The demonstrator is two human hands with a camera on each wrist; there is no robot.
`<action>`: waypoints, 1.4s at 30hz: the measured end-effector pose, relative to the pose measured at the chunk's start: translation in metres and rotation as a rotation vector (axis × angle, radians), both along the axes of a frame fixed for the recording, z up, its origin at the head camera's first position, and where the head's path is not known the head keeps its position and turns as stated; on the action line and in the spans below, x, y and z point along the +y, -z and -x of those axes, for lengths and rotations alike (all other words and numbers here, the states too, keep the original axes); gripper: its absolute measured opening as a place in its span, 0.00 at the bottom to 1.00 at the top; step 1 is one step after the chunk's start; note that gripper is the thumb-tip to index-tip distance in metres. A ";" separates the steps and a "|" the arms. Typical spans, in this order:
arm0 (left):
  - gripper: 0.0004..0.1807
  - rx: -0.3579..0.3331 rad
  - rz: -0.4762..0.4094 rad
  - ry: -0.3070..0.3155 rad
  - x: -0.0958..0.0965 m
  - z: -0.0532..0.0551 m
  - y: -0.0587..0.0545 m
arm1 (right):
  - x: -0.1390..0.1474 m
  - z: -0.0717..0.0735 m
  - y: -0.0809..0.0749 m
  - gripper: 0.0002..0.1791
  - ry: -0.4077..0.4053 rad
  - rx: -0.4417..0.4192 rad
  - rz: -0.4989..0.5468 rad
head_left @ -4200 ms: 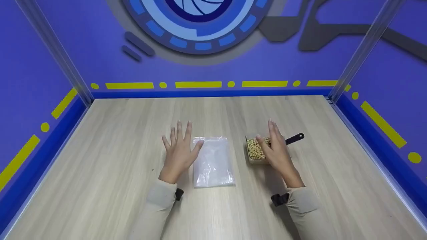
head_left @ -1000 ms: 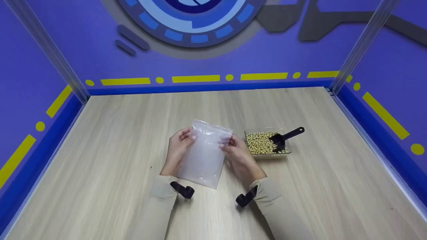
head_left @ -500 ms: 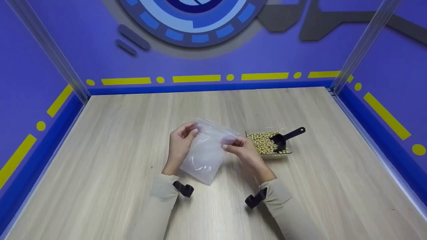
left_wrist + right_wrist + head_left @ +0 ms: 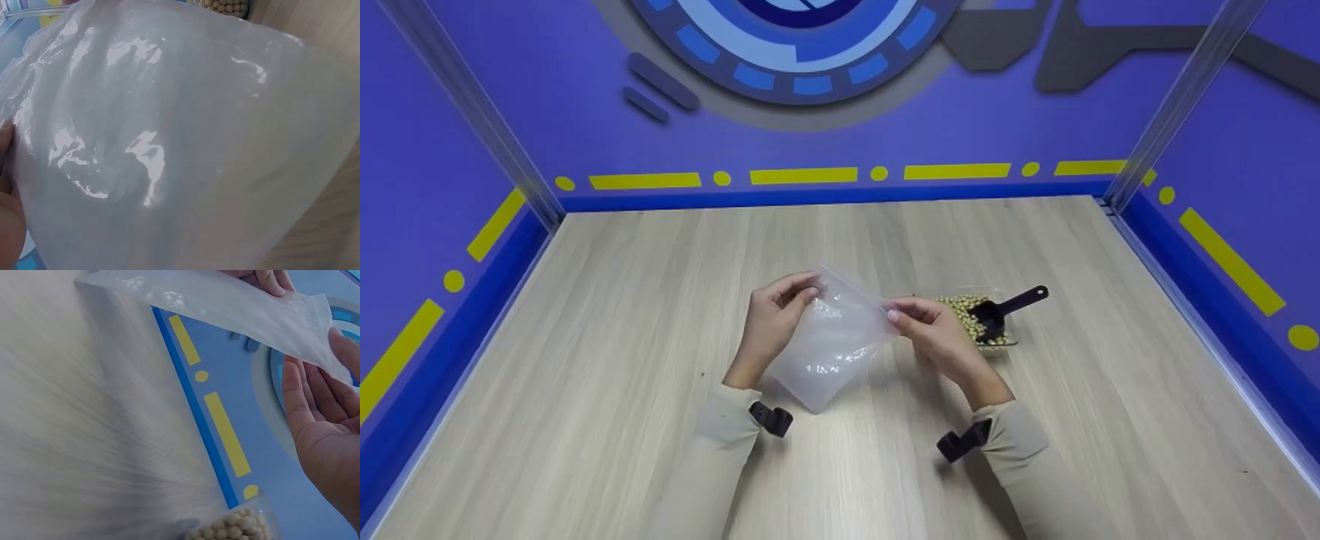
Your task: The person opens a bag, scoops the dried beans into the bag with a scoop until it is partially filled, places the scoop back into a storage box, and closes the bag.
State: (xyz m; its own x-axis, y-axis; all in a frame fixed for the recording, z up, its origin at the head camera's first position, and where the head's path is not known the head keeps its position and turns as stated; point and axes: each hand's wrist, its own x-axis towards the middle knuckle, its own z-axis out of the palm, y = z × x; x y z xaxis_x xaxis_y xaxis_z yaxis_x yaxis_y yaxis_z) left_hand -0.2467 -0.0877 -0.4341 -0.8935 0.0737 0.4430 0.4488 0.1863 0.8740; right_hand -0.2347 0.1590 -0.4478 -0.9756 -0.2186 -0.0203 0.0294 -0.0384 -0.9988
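Observation:
A clear plastic zip bag hangs tilted above the table, one bottom corner pointing toward the person. My left hand pinches its upper left edge between thumb and fingers. At the upper right corner, my right hand pinches the bag, thumb on the near side. In the left wrist view the bag fills most of the frame and looks flat, with shiny creases. Seen from the right wrist, the bag stretches nearly edge-on between both hands.
Behind the right hand stands a clear box of round pale beans, partly hidden by that hand. A black scoop rests in the beans, its handle sticking out to the right. Blue panels enclose the wooden table.
Earlier the bag lay flat on the table under spread hands; it was then picked up. Over the last second it has tilted further, and the right hand has moved right, now covering part of the box.

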 end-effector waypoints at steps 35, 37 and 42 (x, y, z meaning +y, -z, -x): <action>0.22 0.262 0.170 -0.026 0.015 -0.002 0.005 | 0.002 -0.003 -0.001 0.18 -0.103 0.059 -0.100; 0.24 0.264 0.168 -0.059 0.017 -0.004 0.005 | 0.001 -0.003 0.000 0.18 -0.085 0.062 -0.091; 0.21 0.299 0.149 -0.093 0.022 -0.009 0.007 | -0.002 -0.003 0.002 0.18 -0.059 0.081 -0.081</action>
State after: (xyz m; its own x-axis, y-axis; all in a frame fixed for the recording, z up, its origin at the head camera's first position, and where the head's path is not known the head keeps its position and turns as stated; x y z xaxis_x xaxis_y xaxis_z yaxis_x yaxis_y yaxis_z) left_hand -0.2382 -0.0656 -0.4406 -0.7314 0.0815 0.6771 0.6562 0.3542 0.6662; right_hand -0.2315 0.1569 -0.4499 -0.9602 -0.2768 0.0382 -0.0519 0.0423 -0.9978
